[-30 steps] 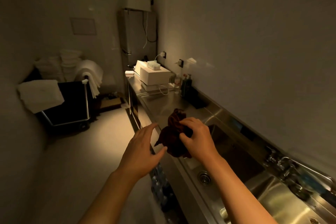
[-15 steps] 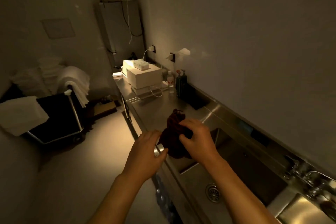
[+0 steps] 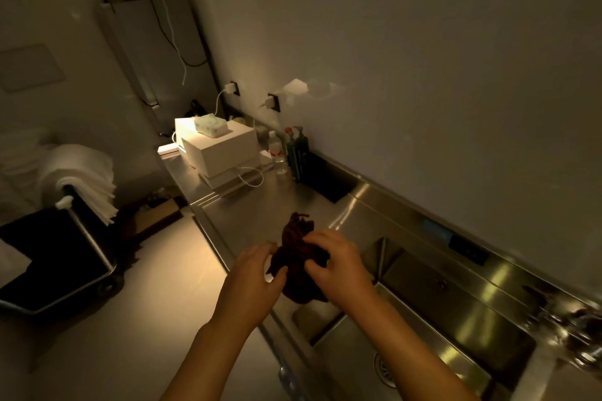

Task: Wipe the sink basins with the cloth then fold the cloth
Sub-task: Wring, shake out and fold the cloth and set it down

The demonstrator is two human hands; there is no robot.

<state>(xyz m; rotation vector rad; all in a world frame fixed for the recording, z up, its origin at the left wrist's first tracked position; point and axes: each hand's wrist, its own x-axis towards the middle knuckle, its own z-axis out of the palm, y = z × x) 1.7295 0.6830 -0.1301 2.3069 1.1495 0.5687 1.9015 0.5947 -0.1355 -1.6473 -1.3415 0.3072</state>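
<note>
Both hands hold the bunched dark cloth (image 3: 298, 259) between them: the right hand (image 3: 338, 265) pinches its top, the left hand (image 3: 252, 283) curls round its side. The sink basin (image 3: 433, 329) lies below and right of them. The cloth is still crumpled, so folding looks barely begun; whether wiping is finished cannot be told.

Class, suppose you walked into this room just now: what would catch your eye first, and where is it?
First, the dark red cloth, bunched up and held by the left hand and right hand over the steel counter's front edge, just left of the sink basin. Next, the lit white boxes stacked at the counter's far end, and the white towels draped over the dark cart at the left.
</note>
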